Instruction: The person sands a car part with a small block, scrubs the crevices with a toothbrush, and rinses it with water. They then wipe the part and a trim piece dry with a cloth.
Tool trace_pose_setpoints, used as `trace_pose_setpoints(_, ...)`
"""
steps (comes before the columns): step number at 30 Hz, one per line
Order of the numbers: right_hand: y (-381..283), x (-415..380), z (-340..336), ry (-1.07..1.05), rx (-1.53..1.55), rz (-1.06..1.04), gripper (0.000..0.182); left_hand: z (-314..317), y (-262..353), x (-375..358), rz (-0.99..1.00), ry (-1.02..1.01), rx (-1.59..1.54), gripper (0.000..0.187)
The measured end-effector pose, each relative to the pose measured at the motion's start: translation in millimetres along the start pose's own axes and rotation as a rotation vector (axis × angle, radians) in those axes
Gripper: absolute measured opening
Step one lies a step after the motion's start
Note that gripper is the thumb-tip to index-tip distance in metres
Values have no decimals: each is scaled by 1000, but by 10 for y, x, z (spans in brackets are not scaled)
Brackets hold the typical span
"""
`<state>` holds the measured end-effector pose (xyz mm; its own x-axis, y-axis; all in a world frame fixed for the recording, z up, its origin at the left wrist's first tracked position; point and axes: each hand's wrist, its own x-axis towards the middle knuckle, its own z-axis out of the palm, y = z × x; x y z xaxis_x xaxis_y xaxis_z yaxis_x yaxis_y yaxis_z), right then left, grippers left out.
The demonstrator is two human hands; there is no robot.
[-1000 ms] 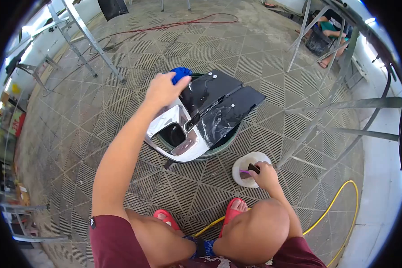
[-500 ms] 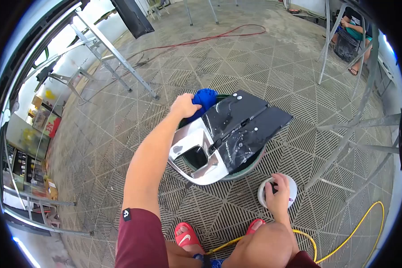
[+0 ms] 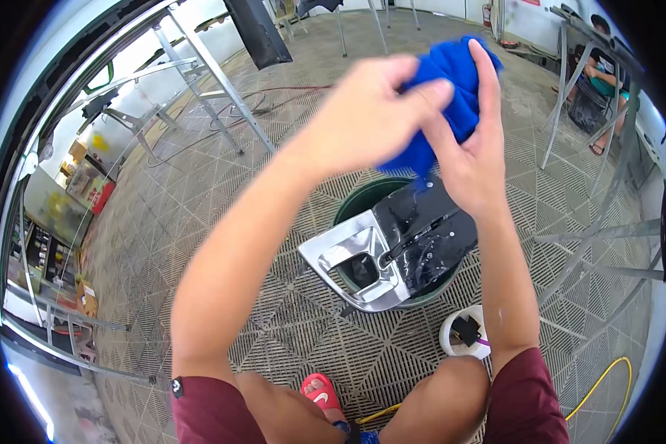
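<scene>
A blue cloth (image 3: 451, 89) is held up in front of me between both hands. My left hand (image 3: 374, 111) is blurred, its thumb and fingers pressed against the cloth's left side. On the right side, my right hand (image 3: 473, 140) grips the cloth with its fingers up along it. Below them, a silver and black panel (image 3: 429, 237) lies across the top of a dark green tub (image 3: 355, 200). Its silver end with a rectangular opening points to the lower left, and water drops show on the black part.
A white bucket (image 3: 451, 348) with a black object inside stands right of the tub. Metal stands rise at left (image 3: 218, 78) and right (image 3: 559, 96). A seated person (image 3: 607, 74) is at the upper right. A yellow hose (image 3: 607, 374) lies lower right.
The blue cloth has been lifted off the tub's edge by my left hand. My right hand has left the white bucket and now holds the cloth too. The view has shifted.
</scene>
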<state>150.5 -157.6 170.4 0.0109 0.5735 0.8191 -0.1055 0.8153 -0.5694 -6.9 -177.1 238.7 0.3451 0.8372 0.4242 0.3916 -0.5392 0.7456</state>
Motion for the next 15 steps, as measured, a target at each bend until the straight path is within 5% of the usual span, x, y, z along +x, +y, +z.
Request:
trace_pose_setpoints(6, 137, 279, 56, 65, -180, 52, 38, -45, -18, -1023, -189, 313, -86, 58)
trace_pose_setpoints(10, 325, 520, -120, 56, -419, 219, 42, 168, -687, -2057, -966, 703, -458, 91)
trace_pose_setpoints(12, 422, 568, -143, -270, -594, 458, 60, 291, -1052, -2326, -1203, 802, -655, 90)
trace_pose_setpoints(15, 390, 54, 53, -684, -767, 420, 70, 519, -1386, -2395, -1126, 656, -745, 84)
